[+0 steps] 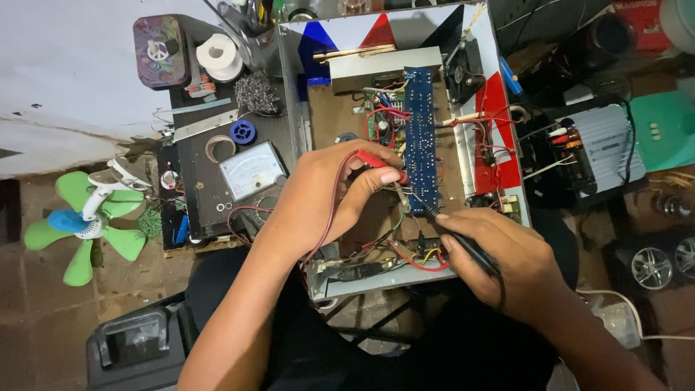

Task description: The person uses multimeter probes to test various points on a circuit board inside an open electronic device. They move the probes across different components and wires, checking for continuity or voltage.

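Hands work inside an open metal chassis (318,279) on the person's lap. The left hand (329,190) pinches a red plastic meter probe (376,163), the right hand (499,257) grips a black plastic probe (463,242); both tips meet the near end of a long blue circuit board (421,137). A white-faced analog meter (252,171) lies just beside the chassis's left wall.

We see a pale wall (65,65) at far left, worn brown floor tiles (43,318) below, dim indoor light.
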